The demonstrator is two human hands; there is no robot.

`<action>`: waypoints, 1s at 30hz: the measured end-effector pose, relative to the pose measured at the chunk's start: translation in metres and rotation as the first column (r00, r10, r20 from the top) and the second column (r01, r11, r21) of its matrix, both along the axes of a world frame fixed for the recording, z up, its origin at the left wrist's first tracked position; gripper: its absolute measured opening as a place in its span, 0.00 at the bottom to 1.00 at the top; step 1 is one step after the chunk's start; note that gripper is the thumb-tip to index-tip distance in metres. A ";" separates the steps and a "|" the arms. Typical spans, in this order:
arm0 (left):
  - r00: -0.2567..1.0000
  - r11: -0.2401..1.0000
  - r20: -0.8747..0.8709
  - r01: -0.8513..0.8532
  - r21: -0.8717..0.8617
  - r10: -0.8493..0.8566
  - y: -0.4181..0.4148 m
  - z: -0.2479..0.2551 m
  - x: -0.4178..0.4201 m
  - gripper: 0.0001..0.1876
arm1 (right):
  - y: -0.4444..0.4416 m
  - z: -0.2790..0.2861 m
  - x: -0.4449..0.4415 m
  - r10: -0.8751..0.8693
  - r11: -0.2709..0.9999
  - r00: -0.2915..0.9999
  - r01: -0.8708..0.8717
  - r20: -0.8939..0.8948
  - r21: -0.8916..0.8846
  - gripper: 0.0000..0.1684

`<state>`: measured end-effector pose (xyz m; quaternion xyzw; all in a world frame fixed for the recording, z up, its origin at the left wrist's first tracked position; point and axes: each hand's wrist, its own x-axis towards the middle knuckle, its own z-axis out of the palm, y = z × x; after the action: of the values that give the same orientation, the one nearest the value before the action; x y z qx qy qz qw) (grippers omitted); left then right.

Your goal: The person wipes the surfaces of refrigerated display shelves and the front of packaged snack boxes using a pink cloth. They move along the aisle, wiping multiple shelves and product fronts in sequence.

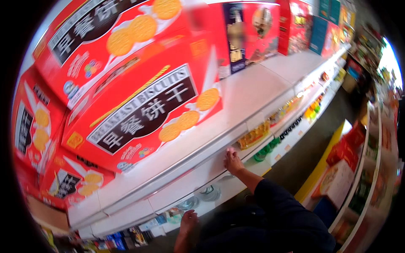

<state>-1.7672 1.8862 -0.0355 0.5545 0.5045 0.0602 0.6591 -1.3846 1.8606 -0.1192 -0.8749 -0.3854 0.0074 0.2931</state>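
Note:
My right hand (233, 162) reaches over the middle shelf (202, 172), its fingers bent near the shelf's front. A small pink patch (231, 150) shows at its fingertips, too blurred to tell whether it is something held. Beside that hand lies a pack of yellow-wrapped goods (254, 135). Lower down, my left hand (189, 218) hangs near the bottom shelf, with its fingers partly curled and nothing visible in them. Clear glass dishes (209, 193) stand close to it. On the upper shelf (253, 85) sits a red breakfast biscuit box (145, 114), with another such box (104, 38) on top.
Red gift boxes (265, 30) and teal boxes (318, 34) line the upper shelf farther along. Green items (266, 149) lie on the bottom shelf. Across the narrow aisle floor (319, 117) stand a yellow-edged display (319, 164) with boxes and another shelf unit (373, 142).

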 end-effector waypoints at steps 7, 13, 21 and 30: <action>0.881 0.926 0.286 -0.365 -0.099 0.377 -0.075 -0.020 0.047 0.15 | 0.036 -0.029 0.044 0.103 0.987 0.755 -0.159 -0.647 -0.028 0.18; 0.607 0.695 0.341 -0.655 -0.295 0.717 -0.152 -0.045 0.079 0.12 | 0.120 -0.049 0.111 0.188 0.941 0.955 -0.242 -0.230 -0.236 0.17; 0.391 0.475 0.278 -0.795 -0.379 0.877 -0.209 -0.092 0.073 0.11 | 0.170 -0.031 0.092 0.305 0.859 0.938 -0.195 0.167 -0.473 0.15; 0.387 0.483 0.304 -0.792 -0.374 0.871 -0.192 -0.106 0.087 0.10 | 0.173 0.007 -0.052 0.827 0.508 0.557 -0.692 0.067 -0.513 0.16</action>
<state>-1.6799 1.6947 -0.1413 0.1370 0.5468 0.4680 0.6806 -1.4369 2.0338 -0.1126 -0.6421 -0.7617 0.0871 -0.0049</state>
